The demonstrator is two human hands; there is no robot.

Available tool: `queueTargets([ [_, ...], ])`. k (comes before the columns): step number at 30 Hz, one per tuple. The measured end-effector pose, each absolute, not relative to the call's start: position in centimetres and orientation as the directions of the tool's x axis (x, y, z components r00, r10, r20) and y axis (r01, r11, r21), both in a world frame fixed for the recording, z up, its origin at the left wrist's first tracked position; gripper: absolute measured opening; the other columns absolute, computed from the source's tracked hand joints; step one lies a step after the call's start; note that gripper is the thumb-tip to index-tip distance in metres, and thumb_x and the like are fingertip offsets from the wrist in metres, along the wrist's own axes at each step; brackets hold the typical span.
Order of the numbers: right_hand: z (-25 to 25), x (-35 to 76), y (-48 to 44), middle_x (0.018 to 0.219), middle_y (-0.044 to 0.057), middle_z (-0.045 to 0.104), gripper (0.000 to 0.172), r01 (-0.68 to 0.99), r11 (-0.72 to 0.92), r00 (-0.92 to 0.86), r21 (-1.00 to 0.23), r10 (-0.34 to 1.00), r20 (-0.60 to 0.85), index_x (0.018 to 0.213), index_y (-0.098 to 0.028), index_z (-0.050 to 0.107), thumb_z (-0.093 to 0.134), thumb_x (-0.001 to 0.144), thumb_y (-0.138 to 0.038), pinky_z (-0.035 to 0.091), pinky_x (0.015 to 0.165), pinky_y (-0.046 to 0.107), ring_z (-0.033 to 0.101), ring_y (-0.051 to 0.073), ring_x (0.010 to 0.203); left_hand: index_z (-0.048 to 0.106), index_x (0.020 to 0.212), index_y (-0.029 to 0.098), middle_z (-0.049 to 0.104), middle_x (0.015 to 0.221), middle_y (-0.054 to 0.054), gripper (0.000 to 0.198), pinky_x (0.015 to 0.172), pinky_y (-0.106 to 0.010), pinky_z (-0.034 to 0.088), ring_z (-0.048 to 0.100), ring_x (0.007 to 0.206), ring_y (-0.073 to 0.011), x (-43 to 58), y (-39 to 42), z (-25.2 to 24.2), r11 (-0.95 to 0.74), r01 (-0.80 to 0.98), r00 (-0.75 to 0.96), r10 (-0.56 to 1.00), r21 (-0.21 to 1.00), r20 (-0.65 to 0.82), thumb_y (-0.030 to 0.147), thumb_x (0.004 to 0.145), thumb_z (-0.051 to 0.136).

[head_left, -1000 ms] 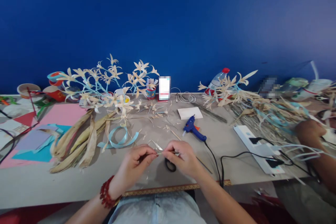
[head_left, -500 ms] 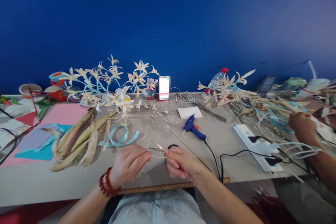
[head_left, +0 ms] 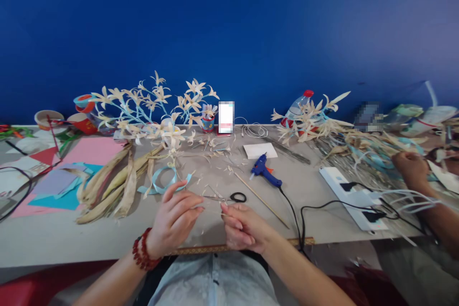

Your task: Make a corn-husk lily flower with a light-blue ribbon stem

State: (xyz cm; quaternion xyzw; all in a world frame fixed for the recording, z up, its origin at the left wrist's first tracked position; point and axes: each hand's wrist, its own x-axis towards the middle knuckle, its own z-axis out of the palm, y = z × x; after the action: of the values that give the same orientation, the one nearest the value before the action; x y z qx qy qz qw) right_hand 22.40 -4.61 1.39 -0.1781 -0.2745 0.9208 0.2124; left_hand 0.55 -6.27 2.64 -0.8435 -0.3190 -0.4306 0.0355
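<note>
My right hand (head_left: 245,227) is closed, thumb and forefinger pinching a thin pale strand; only a short bit of it shows at the fingertips. Facing it, my left hand (head_left: 177,217) has its fingers apart and appears to hold nothing, a small gap away from the right fingertips. Just beyond both hands, scissors (head_left: 238,197) with a black handle lie on the grey table (head_left: 211,234), partly hidden by my fingers. Small pale scraps lie around them. A light blue ribbon (head_left: 155,182) curls behind my left hand.
A blue glue gun (head_left: 265,172) and thin stick (head_left: 261,199) lie right of centre, near a white power strip (head_left: 337,191) with cables. Dried husks (head_left: 124,186) and coloured paper (head_left: 53,201) lie left. Pale flowers (head_left: 150,100) stand behind. Another person's hand (head_left: 410,169) is at far right.
My left hand has let go of the strand's end, and its fingers have spread. The right hand keeps its pinch. The view has shifted slightly, and more of the scissors' handle shows.
</note>
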Motion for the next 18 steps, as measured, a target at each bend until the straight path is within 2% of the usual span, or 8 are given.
queueTargets([
  [6, 0.7, 22.4, -5.2, 0.029, -0.008, 0.045, 0.053, -0.287, -0.751, -0.814, -0.594, 0.518, -0.262, 0.048, -0.017, 0.045, 0.062, 0.087, -0.049, 0.023, 0.029, 0.015, 0.023, 0.002, 0.020, 0.057, 0.086, 0.021, 0.072, 0.094, -0.004, 0.023, 0.099, -0.055, 0.045, 0.068, 0.085, -0.0180, 0.3, -7.3, 1.5, -0.775, 0.560, 0.344, 0.538, 0.292, 0.769, -0.001, 0.080, 0.059],
  [9, 0.2, 22.5, -5.4, 0.029, -0.007, 0.045, 0.055, -0.282, -0.708, -0.763, -0.647, 0.575, -0.296, 0.046, -0.017, 0.046, 0.063, 0.085, -0.051, 0.022, 0.028, 0.016, 0.026, 0.003, 0.020, 0.056, 0.086, 0.021, 0.070, 0.093, -0.004, 0.026, 0.098, -0.056, 0.045, 0.067, 0.086, -0.0180, 0.1, -7.9, 1.6, -0.766, 0.560, 0.319, 0.551, 0.316, 0.771, -0.003, 0.078, 0.061],
  [12, -0.4, 22.5, -5.6, 0.027, -0.006, 0.043, 0.061, -0.308, -0.678, -0.725, -0.667, 0.622, -0.297, 0.041, -0.018, 0.040, 0.060, 0.086, -0.054, 0.022, 0.028, 0.016, 0.027, 0.003, 0.020, 0.055, 0.085, 0.021, 0.071, 0.091, -0.003, 0.025, 0.098, -0.056, 0.045, 0.067, 0.086, -0.0173, -0.1, -8.2, 1.8, -0.775, 0.556, 0.338, 0.541, 0.301, 0.770, -0.003, 0.079, 0.061],
  [16, -0.6, 22.4, -6.1, 0.025, -0.006, 0.040, 0.066, -0.298, -0.746, -0.791, -0.595, 0.542, -0.284, 0.038, -0.019, 0.034, 0.058, 0.086, -0.057, 0.025, 0.029, 0.016, 0.024, 0.003, 0.019, 0.056, 0.085, 0.022, 0.073, 0.088, -0.001, 0.026, 0.099, -0.056, 0.045, 0.068, 0.083, -0.0167, -0.4, -7.9, 1.6, -0.795, 0.557, 0.374, 0.500, 0.242, 0.781, -0.003, 0.078, 0.062],
  [18, -0.6, 22.5, -6.2, 0.025, -0.007, 0.040, 0.065, -0.292, -0.737, -0.794, -0.609, 0.543, -0.276, 0.039, -0.019, 0.035, 0.058, 0.086, -0.057, 0.024, 0.029, 0.016, 0.024, 0.002, 0.020, 0.058, 0.086, 0.021, 0.073, 0.088, -0.002, 0.026, 0.100, -0.055, 0.044, 0.068, 0.084, -0.0176, -0.5, -7.7, 1.4, -0.799, 0.561, 0.392, 0.488, 0.218, 0.780, -0.002, 0.077, 0.064],
])
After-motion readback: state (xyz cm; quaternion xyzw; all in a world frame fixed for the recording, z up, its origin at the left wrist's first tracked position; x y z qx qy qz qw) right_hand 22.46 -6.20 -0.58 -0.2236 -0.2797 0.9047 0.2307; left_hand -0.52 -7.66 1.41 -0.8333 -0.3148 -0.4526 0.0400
